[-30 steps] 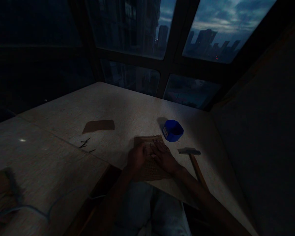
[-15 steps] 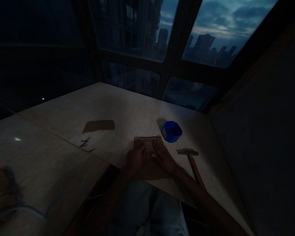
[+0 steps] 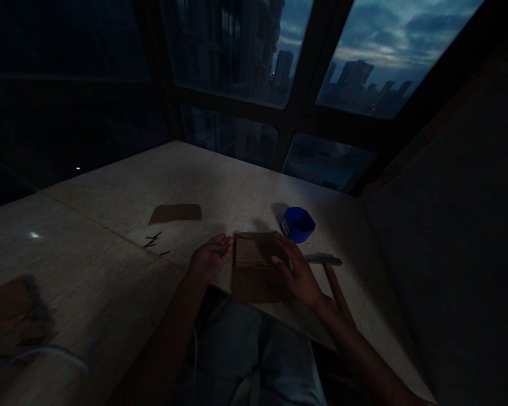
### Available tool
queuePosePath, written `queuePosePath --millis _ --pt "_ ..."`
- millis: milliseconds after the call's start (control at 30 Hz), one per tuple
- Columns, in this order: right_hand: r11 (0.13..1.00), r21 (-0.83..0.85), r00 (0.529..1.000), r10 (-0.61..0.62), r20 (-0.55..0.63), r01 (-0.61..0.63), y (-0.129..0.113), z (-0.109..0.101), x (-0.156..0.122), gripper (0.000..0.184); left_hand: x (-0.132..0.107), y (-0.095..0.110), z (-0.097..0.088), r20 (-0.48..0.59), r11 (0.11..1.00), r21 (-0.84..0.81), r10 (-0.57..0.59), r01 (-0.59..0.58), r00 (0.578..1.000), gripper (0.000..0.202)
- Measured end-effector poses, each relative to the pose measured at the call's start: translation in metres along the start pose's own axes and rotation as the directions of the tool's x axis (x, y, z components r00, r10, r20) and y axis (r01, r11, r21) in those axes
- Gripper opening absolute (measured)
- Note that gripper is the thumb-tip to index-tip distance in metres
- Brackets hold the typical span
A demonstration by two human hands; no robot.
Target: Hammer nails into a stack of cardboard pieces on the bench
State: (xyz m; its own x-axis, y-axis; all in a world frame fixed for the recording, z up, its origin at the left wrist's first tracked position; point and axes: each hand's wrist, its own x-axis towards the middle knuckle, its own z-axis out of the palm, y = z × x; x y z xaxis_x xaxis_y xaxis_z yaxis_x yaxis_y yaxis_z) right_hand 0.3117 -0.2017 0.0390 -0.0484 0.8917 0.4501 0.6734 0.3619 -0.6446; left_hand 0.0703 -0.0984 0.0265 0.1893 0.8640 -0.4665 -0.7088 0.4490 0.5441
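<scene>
Corrugated cardboard sheet (image 3: 252, 281) lies flat at the near edge of the table (image 3: 220, 180), long axis running near to far, far-half ridges left to right. Left hand (image 3: 210, 259), beside it, cupped, contents indiscernible; right hand (image 3: 298, 273) over its right side, fingers spread wide.

The left hand (image 3: 211, 258) curls just left of the cardboard (image 3: 254, 283), the right hand (image 3: 297, 272) over its right side. A blue container (image 3: 298, 226) stands beyond; a hammer (image 3: 332, 279) lies right.
</scene>
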Motion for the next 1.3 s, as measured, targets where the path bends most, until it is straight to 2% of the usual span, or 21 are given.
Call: queuePosePath --millis 133,233,333,433,567,700,833,967,1133,1233,1300 --pt "0.982 0.146 0.992 0.124 0.004 -0.123 -0.034 0.016 0.002 0.038 -0.030 -0.006 0.009 0.033 1.000 -0.011 0.009 -0.008 0.999 0.045" --pt "0.957 0.236 0.985 0.157 0.072 -0.170 -0.055 0.035 0.009 0.036 -0.049 -0.018 0.015 0.087 0.999 0.007 0.045 -0.046 0.995 0.047" --pt "0.955 0.232 0.971 0.138 0.197 -0.183 -0.071 0.051 0.020 0.024 -0.060 -0.027 0.019 0.079 0.998 0.035 0.054 -0.057 0.995 0.052" --pt "0.955 0.171 0.945 0.193 0.263 -0.243 -0.080 0.059 0.027 0.019 -0.065 -0.032 0.020 0.030 0.998 0.014 0.062 -0.062 0.998 0.055" --pt "0.947 0.172 0.940 0.221 0.262 -0.270 -0.082 0.060 0.028 0.029 -0.066 -0.036 0.015 0.055 0.997 -0.033 0.068 -0.066 0.996 0.053" --pt "0.948 0.176 0.939 0.209 0.274 -0.263 -0.079 0.060 0.025 0.032 -0.066 -0.038 0.009 0.099 0.997 -0.030 0.068 -0.065 0.993 0.050" --pt "0.956 0.169 0.949 0.196 0.249 -0.241 -0.078 0.060 0.025 0.034 -0.065 -0.039 0.008 0.094 0.999 -0.027 0.047 -0.045 0.994 0.046" --pt "0.969 0.141 0.962 0.171 0.212 -0.204 -0.079 0.061 0.025 0.027 -0.063 -0.042 0.006 0.097 0.999 -0.019 0.036 -0.035 0.995 0.050" --pt "0.951 0.179 0.951 0.212 0.224 -0.254 -0.074 0.068 0.021 0.013 -0.066 -0.044 -0.003 0.083 0.999 -0.029 0.019 -0.017 0.996 0.055" --pt "0.913 0.271 0.946 0.257 0.198 -0.305 -0.070 0.068 0.020 0.006 -0.062 -0.036 -0.019 0.076 0.996 -0.027 0.082 -0.080 0.994 0.049" --pt "0.869 0.327 0.927 0.326 0.184 -0.371 -0.067 0.064 0.021 0.013 -0.054 -0.021 -0.037 0.003 0.976 0.055 0.210 -0.210 0.978 0.037"
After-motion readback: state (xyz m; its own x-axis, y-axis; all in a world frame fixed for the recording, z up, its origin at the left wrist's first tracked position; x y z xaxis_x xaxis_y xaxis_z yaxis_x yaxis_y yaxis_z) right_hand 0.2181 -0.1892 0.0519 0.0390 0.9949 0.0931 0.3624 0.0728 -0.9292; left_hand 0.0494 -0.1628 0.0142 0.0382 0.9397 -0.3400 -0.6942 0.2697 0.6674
